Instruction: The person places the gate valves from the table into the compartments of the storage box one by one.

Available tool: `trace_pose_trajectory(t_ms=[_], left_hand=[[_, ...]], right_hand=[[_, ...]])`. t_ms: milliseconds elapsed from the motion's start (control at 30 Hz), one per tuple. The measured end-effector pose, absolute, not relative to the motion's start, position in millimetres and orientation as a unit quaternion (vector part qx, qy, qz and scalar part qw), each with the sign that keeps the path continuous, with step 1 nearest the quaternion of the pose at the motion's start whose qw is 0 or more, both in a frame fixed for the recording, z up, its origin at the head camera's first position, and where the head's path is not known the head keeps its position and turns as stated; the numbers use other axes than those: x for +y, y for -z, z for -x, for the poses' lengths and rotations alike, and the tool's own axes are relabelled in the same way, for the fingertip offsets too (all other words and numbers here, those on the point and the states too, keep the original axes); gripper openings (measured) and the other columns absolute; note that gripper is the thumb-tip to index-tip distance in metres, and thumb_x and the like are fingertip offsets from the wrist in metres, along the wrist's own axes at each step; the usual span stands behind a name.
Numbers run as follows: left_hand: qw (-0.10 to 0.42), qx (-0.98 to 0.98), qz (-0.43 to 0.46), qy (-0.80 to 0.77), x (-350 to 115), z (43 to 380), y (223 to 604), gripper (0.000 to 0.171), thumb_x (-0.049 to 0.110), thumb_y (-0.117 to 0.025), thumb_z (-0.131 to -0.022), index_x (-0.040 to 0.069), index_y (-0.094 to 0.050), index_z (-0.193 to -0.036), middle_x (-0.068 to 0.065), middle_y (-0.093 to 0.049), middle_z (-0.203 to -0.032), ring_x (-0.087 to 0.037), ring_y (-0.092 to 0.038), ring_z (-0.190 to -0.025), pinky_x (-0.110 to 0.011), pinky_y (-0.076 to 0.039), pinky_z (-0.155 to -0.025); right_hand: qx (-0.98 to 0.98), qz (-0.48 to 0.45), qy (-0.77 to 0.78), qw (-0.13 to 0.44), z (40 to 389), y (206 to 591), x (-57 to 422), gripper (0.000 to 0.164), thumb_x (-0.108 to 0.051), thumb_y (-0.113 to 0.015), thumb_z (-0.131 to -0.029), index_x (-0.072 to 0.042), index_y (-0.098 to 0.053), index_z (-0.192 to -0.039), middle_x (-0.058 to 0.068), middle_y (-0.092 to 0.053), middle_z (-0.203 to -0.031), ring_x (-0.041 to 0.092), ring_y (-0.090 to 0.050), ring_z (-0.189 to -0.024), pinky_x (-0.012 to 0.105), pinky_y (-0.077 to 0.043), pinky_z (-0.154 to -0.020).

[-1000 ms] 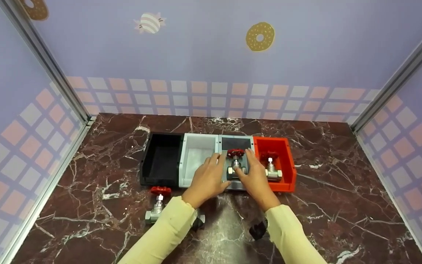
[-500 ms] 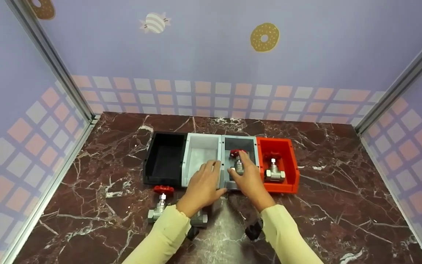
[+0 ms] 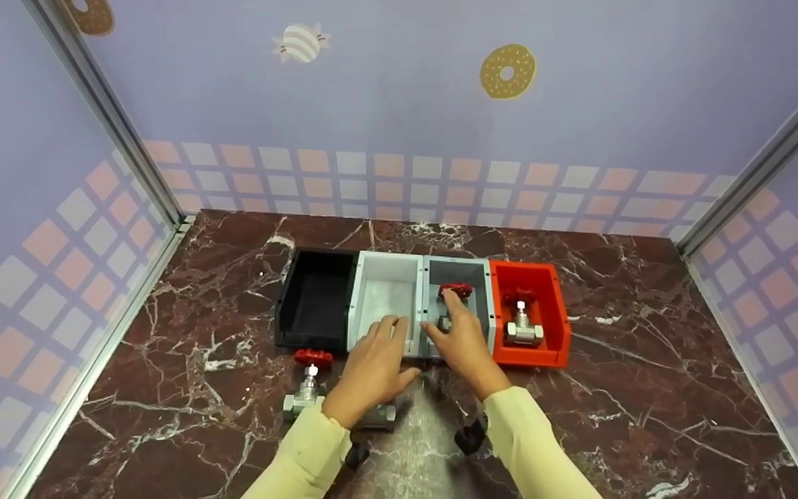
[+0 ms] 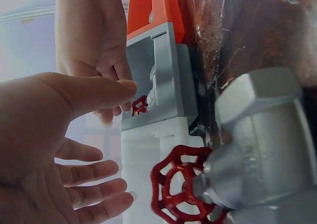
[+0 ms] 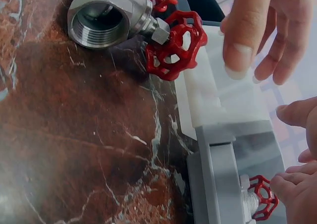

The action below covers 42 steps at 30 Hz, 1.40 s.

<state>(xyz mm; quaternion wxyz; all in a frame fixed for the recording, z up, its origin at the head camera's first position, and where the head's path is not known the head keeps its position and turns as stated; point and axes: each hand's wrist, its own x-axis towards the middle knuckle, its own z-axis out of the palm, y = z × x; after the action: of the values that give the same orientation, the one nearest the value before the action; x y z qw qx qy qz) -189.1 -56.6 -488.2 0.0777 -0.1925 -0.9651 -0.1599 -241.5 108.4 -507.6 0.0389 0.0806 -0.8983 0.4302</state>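
In the head view my left hand [image 3: 371, 364] hovers over the front of the white bin [image 3: 386, 262], fingers extended and holding nothing. My right hand [image 3: 465, 346] is over the grey bin [image 3: 458, 265], its fingers loosely spread beside a valve with a red handwheel [image 3: 456, 290]. The right fingertips are very close to that handwheel; whether they touch it I cannot tell. My right hand hides most of this valve's body. Two more valves stand on the table: one valve [image 3: 304, 402] before the black bin, and another valve [image 3: 379, 416] partly hidden behind my left forearm.
The black bin [image 3: 281, 305], white, grey and red bins stand side by side in a row. The red bin [image 3: 560, 305] holds another valve [image 3: 524, 333]. Dark marbled tabletop [image 3: 648, 360] surrounds them, with patterned walls [image 3: 399, 104] behind and at both sides.
My left hand has drawn back from the grey bin toward the lower left. My right hand has shifted slightly down and back, while the valve stays in the grey bin.
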Motion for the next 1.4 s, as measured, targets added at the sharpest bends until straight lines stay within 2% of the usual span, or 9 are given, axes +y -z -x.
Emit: trace_pose_trajectory(t_ms=[167, 300, 633, 733, 1067, 1400], left_hand=[[0.096, -0.965, 0.195, 0.15, -63.2, 182.5, 495.4, 0.079, 0.037, -0.082, -0.073, 0.0, -0.049, -0.134, -0.016, -0.053, -0.13, -0.032, -0.055, -0.115, -0.045, -0.052, -0.086], [0.093, -0.965, 0.197, 0.149, -67.5, 177.5, 499.2, 0.085, 0.042, -0.083, -0.071, -0.001, -0.048, -0.135, -0.016, -0.054, -0.13, -0.032, -0.054, -0.118, -0.045, -0.05, -0.092], [0.009, -0.972, 0.175, 0.158, -73.4, 168.9, 504.2, 0.1, 0.047, -0.087, -0.062, 0.001, -0.044, -0.139, -0.018, -0.048, -0.138, -0.035, -0.046, -0.128, -0.05, -0.042, -0.101], [-0.007, -0.972, 0.169, 0.161, -73.5, 167.4, 505.8, 0.104, 0.045, -0.09, -0.058, 0.003, -0.043, -0.14, -0.018, -0.047, -0.14, -0.035, -0.044, -0.13, -0.051, -0.041, -0.101], [-0.01, -0.973, 0.179, 0.148, -73.4, 162.8, 509.8, 0.118, 0.043, -0.095, -0.047, 0.004, -0.039, -0.144, -0.019, -0.041, -0.144, -0.036, -0.039, -0.135, -0.052, -0.041, -0.1], [-0.007, -0.973, 0.163, 0.162, -71.4, 158.2, 519.6, 0.122, 0.034, -0.096, -0.044, 0.003, -0.035, -0.145, -0.021, -0.038, -0.144, -0.041, -0.036, -0.136, -0.059, -0.044, -0.095]], right_hand=[[-0.898, -0.082, -0.431, 0.023, 242.5, 509.4, 101.3, 0.071, -0.019, -0.069, -0.089, 0.006, -0.034, -0.146, 0.025, -0.036, -0.151, 0.038, -0.036, -0.14, 0.05, -0.033, -0.113], [-0.9, -0.082, -0.428, 0.015, 243.7, 511.3, 96.8, 0.071, -0.02, -0.068, -0.09, 0.006, -0.033, -0.147, 0.025, -0.033, -0.152, 0.037, -0.033, -0.142, 0.05, -0.031, -0.114], [-0.894, -0.062, -0.443, -0.001, 247.0, 513.0, 85.4, 0.08, -0.022, -0.069, -0.089, 0.003, -0.024, -0.151, 0.023, -0.041, -0.148, 0.035, -0.041, -0.137, 0.048, -0.038, -0.109], [-0.894, -0.06, -0.443, -0.003, 247.9, 513.4, 83.3, 0.081, -0.021, -0.068, -0.089, 0.004, -0.022, -0.151, 0.024, -0.038, -0.15, 0.035, -0.039, -0.138, 0.048, -0.038, -0.109], [-0.895, -0.064, -0.442, -0.004, 249.6, 516.2, 79.8, 0.079, -0.018, -0.067, -0.09, 0.009, -0.022, -0.149, 0.027, -0.03, -0.153, 0.037, -0.034, -0.141, 0.048, -0.033, -0.113], [-0.897, -0.055, -0.438, -0.009, 253.2, 515.4, 76.2, 0.077, -0.017, -0.066, -0.091, 0.009, -0.022, -0.149, 0.028, -0.029, -0.153, 0.036, -0.032, -0.142, 0.047, -0.033, -0.113]])
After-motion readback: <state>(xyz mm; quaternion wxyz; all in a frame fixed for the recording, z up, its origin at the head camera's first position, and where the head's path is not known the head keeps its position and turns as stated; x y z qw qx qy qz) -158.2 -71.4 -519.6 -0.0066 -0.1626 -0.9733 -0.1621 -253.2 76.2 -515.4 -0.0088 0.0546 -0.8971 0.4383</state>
